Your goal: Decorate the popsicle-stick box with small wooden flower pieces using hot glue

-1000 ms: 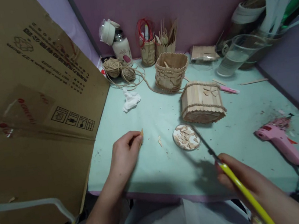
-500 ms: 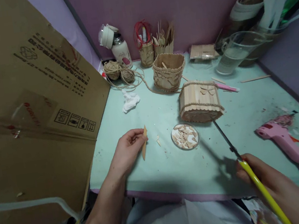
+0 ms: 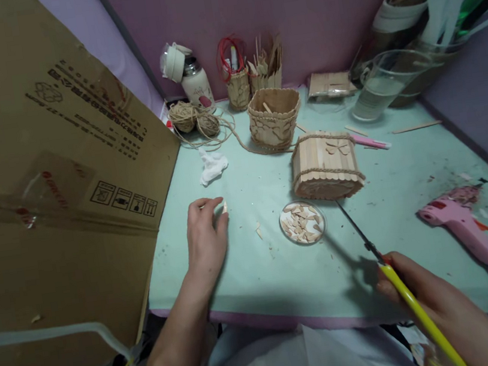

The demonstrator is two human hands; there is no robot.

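My left hand (image 3: 206, 234) hovers low over the left of the table, thumb and fingertips pinched on a thin wooden piece; only a pale tip of the wooden piece (image 3: 224, 207) shows. In my right hand (image 3: 410, 281) are yellow-handled scissors (image 3: 374, 249), their dark blades shut and pointing away toward the wooden-slat basket (image 3: 326, 165). That basket lies tipped, with rope bands and a petal shape on its side. Between my hands stands a round dish (image 3: 303, 223) of small cut wood bits. A few wood scraps (image 3: 258, 230) lie left of it.
A pink glue gun (image 3: 464, 231) lies at right. Behind are a second wooden basket (image 3: 275, 119), twine balls (image 3: 192, 117), an open bottle (image 3: 198, 86) and a clear cup (image 3: 382, 88). A crumpled tissue (image 3: 213, 165) sits left; a cardboard box (image 3: 62, 148) walls that side.
My left hand has shifted up and slightly left, and the wooden piece, earlier seen lengthwise, now shows only a small tip. The scissors have moved slightly left.
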